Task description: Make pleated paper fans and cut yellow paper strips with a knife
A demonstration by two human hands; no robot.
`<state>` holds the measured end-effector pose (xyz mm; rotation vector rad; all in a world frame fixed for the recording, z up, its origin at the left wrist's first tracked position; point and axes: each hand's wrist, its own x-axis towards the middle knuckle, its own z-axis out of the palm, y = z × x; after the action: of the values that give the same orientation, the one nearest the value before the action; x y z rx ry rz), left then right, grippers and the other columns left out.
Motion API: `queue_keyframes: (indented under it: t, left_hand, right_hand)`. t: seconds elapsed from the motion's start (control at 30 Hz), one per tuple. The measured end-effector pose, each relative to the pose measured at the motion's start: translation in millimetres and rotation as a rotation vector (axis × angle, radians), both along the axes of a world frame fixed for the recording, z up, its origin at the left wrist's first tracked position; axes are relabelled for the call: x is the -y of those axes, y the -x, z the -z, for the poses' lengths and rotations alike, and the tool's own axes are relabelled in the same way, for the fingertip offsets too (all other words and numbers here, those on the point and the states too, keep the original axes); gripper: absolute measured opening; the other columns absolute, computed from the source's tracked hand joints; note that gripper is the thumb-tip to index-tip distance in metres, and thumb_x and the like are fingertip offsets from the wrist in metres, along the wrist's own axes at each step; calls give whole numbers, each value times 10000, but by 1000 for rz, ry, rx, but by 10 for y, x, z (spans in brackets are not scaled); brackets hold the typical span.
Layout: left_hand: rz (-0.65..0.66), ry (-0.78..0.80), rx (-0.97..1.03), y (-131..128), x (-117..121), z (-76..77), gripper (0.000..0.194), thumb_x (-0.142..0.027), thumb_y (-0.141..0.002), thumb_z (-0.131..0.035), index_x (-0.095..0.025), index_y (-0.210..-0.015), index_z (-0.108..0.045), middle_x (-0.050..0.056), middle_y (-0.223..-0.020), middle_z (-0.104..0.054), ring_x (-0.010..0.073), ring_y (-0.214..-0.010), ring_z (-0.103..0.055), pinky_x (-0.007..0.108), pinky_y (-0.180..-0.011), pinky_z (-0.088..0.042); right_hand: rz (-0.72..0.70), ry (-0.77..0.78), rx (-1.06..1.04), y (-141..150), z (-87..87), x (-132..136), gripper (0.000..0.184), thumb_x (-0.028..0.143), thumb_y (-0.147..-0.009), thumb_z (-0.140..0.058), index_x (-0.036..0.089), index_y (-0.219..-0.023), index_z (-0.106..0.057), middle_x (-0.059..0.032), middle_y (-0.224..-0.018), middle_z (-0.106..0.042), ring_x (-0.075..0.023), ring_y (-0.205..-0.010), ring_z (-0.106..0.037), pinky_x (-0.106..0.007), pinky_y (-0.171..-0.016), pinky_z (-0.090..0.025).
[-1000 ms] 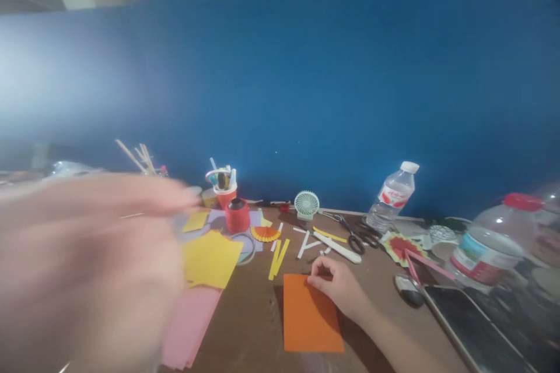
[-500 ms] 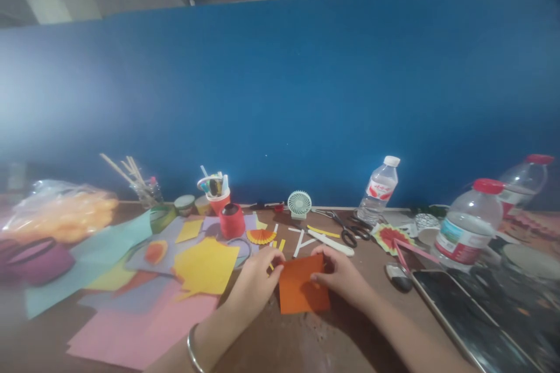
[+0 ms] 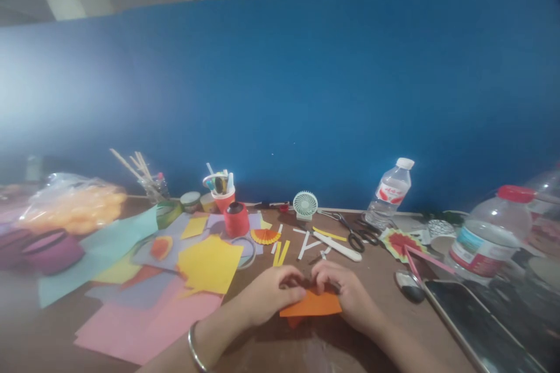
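An orange sheet of paper [image 3: 311, 305] is between my two hands, low over the middle of the brown table. My left hand [image 3: 280, 292] pinches its left upper part, the thumb lying across the near face. My right hand [image 3: 340, 287] grips the upper right side, its fingers curled behind the paper. The top edge is hidden by my fingers, and a small orange part shows below the lower edge. Beyond my hands lie yellow paper strips [image 3: 284, 252], white strips [image 3: 303, 246] and a white-handled tool [image 3: 337, 246].
Coloured paper sheets [image 3: 144, 326] spread across the left, with a yellow piece [image 3: 210, 265] on top. Behind stand a red thread spool [image 3: 236, 220], a small fan [image 3: 305, 205] and scissors [image 3: 355, 239]. Bottles [image 3: 490, 239] and a phone [image 3: 472, 317] are at the right.
The orange paper has gone from facing me as a square to a shorter, tilted shape. Both hands have drawn closer together at its top edge. The view has shifted slightly.
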<state>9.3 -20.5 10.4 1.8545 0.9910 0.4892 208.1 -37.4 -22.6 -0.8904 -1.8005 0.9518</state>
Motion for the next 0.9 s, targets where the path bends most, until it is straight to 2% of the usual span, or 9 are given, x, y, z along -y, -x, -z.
queue_keyframes:
  t: [0.1, 0.13, 0.2, 0.27, 0.4, 0.47, 0.6, 0.7, 0.9]
  left_hand:
    - [95, 182, 66, -1, -19, 75, 289, -244, -703, -610, -167, -980, -625, 48, -950, -659, 227, -878, -597, 304, -749, -444]
    - [86, 239, 110, -8, -15, 101, 292, -235, -697, -615, -160, -978, -625, 56, -952, -664, 235, -881, -603, 311, -747, -448]
    - [21, 315, 211, -34, 2, 147, 283, -227, -703, -616, -142, -972, -623, 79, -954, -670, 246, -888, -612, 327, -754, -452]
    - [-88, 331, 321, -76, 25, 174, 264, -225, -710, -621, -126, -955, -615, 97, -943, -672, 253, -886, -619, 339, -764, -456]
    - [-199, 368, 574, -168, 74, 208, 227, -203, -736, -611, -120, -942, -568, 108, -925, -670, 242, -845, -636, 366, -785, -467]
    - [-209, 382, 618, -197, 94, 238, 226, -213, -752, -602, -122, -951, -549, 104, -905, -670, 240, -820, -639, 379, -773, -475]
    - [-262, 293, 509, -207, 110, 302, 307, -207, -720, -640, -123, -1002, -552, 92, -938, -650, 252, -902, -607, 359, -796, -461]
    - [-252, 238, 451, -188, 104, 293, 317, -199, -709, -644, -131, -1005, -556, 78, -933, -639, 241, -916, -589, 335, -800, -446]
    - [-333, 160, 465, -145, 64, 191, 221, -175, -718, -591, -157, -935, -555, 40, -894, -606, 181, -847, -563, 278, -751, -431]
  right_hand:
    - [35, 30, -63, 85, 7, 21, 73, 135, -702, -616, 191, -691, -570, -29, -836, -588, -164, -775, -552, -250, -701, -409]
    - [84, 66, -99, 109, 25, 14, 123, 125, -683, -627, 200, -768, -581, -25, -848, -590, -167, -781, -553, -249, -698, -413]
    - [228, 174, -212, 142, 78, -18, 230, 144, -673, -642, 210, -881, -568, -19, -851, -592, -167, -778, -555, -245, -679, -420]
    - [321, 317, -366, 158, 137, -58, 177, 265, -740, -611, 202, -895, -552, -17, -796, -586, -159, -709, -552, -249, -630, -430]
    - [155, 494, -545, 176, 203, -84, 343, 482, -844, -435, 170, -919, -558, -13, -665, -557, -142, -559, -512, -260, -520, -423]
    - [98, 465, -489, 192, 200, -63, 332, 459, -812, -511, 160, -939, -579, -33, -725, -593, -154, -611, -532, -257, -534, -424]
    - [133, 366, -331, 221, 168, -15, 225, 338, -740, -634, 132, -830, -645, -59, -800, -641, -185, -737, -559, -268, -647, -428]
    - [150, 417, -350, 218, 137, 1, 221, 333, -747, -613, 123, -806, -651, -45, -746, -642, -160, -651, -540, -252, -599, -409]
    - [18, 528, -280, 225, 95, 21, 163, 270, -698, -621, 121, -759, -643, -29, -731, -646, -173, -679, -561, -251, -624, -412]
